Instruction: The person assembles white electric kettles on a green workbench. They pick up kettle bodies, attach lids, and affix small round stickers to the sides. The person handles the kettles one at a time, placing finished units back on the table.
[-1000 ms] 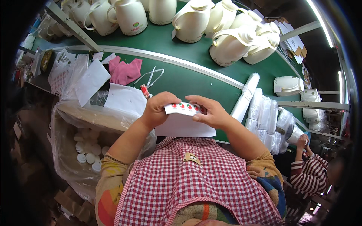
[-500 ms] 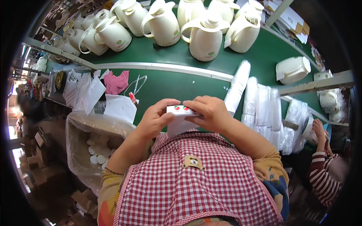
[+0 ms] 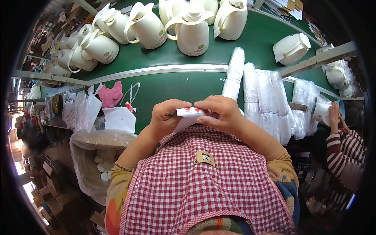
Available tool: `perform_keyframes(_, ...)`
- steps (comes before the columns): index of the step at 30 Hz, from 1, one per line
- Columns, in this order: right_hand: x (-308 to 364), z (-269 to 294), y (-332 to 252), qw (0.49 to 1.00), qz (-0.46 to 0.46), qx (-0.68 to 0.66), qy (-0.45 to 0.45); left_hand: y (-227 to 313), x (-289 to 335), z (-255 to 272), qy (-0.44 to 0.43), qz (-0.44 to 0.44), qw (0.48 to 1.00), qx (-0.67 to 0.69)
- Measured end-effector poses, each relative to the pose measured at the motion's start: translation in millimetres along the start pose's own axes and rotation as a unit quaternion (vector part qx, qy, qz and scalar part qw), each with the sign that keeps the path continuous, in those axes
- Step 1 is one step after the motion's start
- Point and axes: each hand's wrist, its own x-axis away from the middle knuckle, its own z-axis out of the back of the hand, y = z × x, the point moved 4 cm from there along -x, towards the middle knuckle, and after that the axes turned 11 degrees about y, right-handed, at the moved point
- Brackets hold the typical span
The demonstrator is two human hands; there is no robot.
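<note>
In front of my apron I hold a white label sheet (image 3: 187,112) with round red-and-green marks along its upper edge. My left hand (image 3: 164,114) pinches its left end between thumb and fingers. My right hand (image 3: 224,112) is closed on the right part, covering some of the marks. Both index fingertips nearly meet above the strip. The lower part of the sheet hangs toward the apron (image 3: 196,176).
Cream thermos jugs (image 3: 194,37) stand along the green table (image 3: 164,84); one jug (image 3: 291,49) lies on its side. Plastic sleeve bundles (image 3: 250,90) lie at right, a pink cloth (image 3: 110,94) and papers at left. A plastic-lined box (image 3: 84,145) holds white caps. A co-worker's hand (image 3: 334,115) is far right.
My view has shifted, so the jugs and bundles appear farther left. The label sheet stays between both hands; its printed strip is now slightly tilted, and more marks show beside the right fingers.
</note>
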Motion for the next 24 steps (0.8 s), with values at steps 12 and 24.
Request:
perform_keyframes(12,2.1,-10.5,-0.4,0.996,0.008,0.078,0.041,-16.0,1.7,7.1,-0.029,0.142,0.989,0.042)
perform_keyframes(24,-0.1,-13.9,12.3,0.997,-0.041,0.066,0.004,-18.8,-0.2,0.4,0.012,0.152,0.988,0.011)
